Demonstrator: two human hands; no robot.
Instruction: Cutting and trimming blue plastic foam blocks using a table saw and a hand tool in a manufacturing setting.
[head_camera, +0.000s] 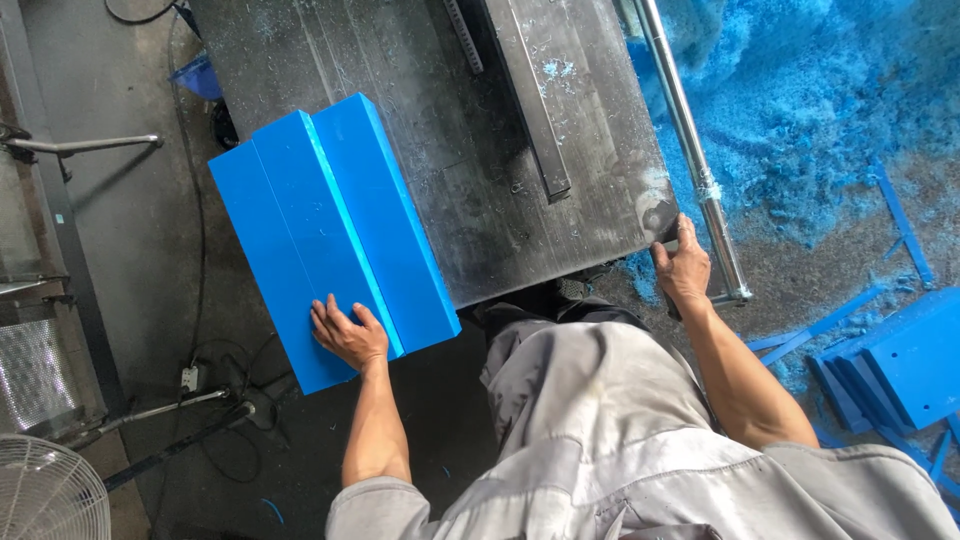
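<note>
Left hand (347, 333) lies flat, palm down, fingers spread on the near end of the blue plastic blocks (330, 235). It isn't gripping, just pressing on top. Looks like it pins the stack so it doesn't tip, since the blocks overhang the left edge of the bench (480, 150) w/ the near corner out over the floor. There seem to be 3 long slabs side by side, stepped in height, tallest to the right, running diagonally away from the person.

Right hand (683, 268) is curled round the near right corner of the bench top, thumb on top, fingers under or at the edge. Prob. bracing the body while the other arm reaches across. It holds nothing loose.

A dark steel bar (530, 100) lies along the bench top, likely a guide fence. A shiny metal tube (690, 140) runs down the right side, just beside the right hand.

Blue shavings (800, 90) are heaped on the floor to the right. More blue offcuts (900, 365) are stacked near the person's right elbow, well apart from the bench. A fan (45, 490) stands at lower left, w/ cables (215, 385) on the floor beneath the overhanging blocks.
</note>
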